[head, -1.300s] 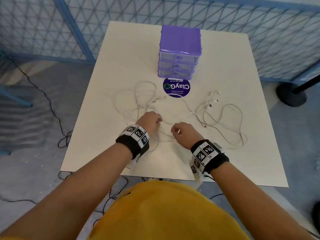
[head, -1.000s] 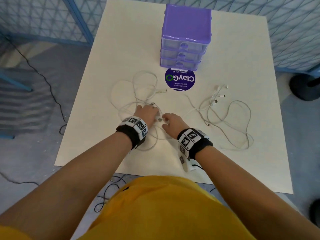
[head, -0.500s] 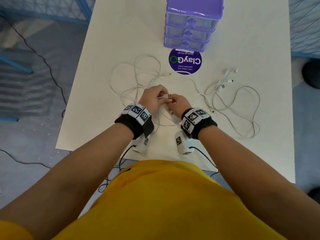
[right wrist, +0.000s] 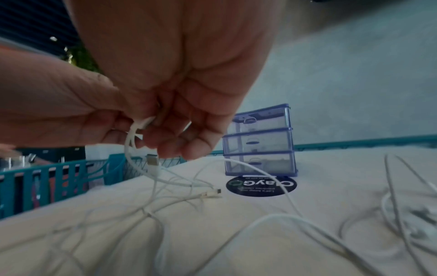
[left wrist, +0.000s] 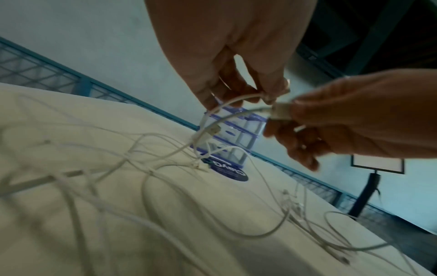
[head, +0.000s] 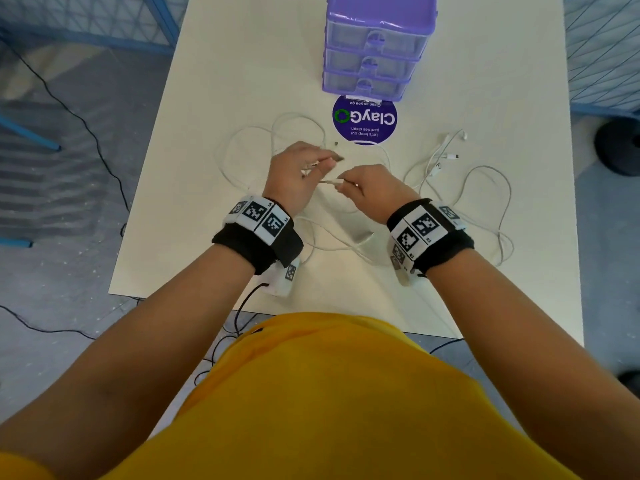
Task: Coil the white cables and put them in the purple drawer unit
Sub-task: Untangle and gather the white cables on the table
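Several white cables point(head: 242, 150) lie tangled on the white table point(head: 214, 81), with a second bunch point(head: 485, 188) to the right. Both hands are raised just above the middle of the tangle. My left hand point(head: 325, 161) pinches a cable strand point(left wrist: 236, 99) near its end. My right hand point(head: 341, 183) pinches the USB plug point(left wrist: 280, 112) of a cable, and a loop point(right wrist: 130, 145) hangs down from its fingers point(right wrist: 179, 142). The purple drawer unit point(head: 377, 46) stands at the far side of the table with its three drawers shut.
A round purple sticker point(head: 364, 119) lies flat in front of the drawer unit. Loose plugs point(head: 450, 155) rest to the right of the sticker. Blue mesh fencing point(head: 86, 15) surrounds the table. Black cords point(head: 86, 133) run over the floor on the left.
Both hands came together on the tangle, took hold of cable ends and lifted them off the table. They have now moved slightly apart. The head view has tilted down.
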